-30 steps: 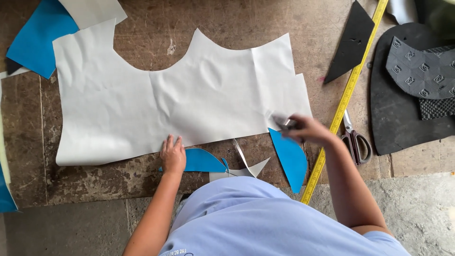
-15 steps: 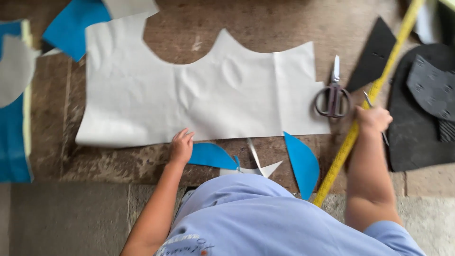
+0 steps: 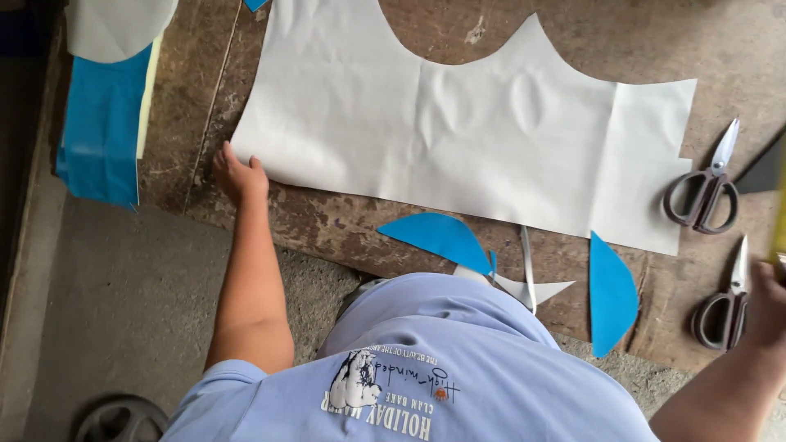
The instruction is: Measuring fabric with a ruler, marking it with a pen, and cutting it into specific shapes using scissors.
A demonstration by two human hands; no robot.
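Note:
A large white sheet [image 3: 458, 123], cut to a curved pattern shape, lies flat on the worn brown table [image 3: 327, 221]. My left hand [image 3: 237, 173] rests at the sheet's lower left corner, fingers spread on the edge, holding nothing. My right hand [image 3: 768, 301] sits at the frame's right edge, mostly cut off. It is beside a pair of dark-handled scissors [image 3: 724, 304] and under a blurred yellow tape [image 3: 779, 221]. Its grip is not visible. A second pair of scissors [image 3: 704, 190] lies just right of the sheet.
Blue curved offcuts [image 3: 440, 237] [image 3: 612, 295] and thin white slivers [image 3: 528, 278] lie along the table's near edge. A blue and white sheet stack [image 3: 102, 123] hangs at the left. A dark piece [image 3: 765, 172] shows at far right. Grey concrete floor [image 3: 106, 311] lies below.
My left hand slid left from the blue offcut to the sheet's lower left corner. My right hand moved right, past the scissors, to the frame's edge. The view shifted left.

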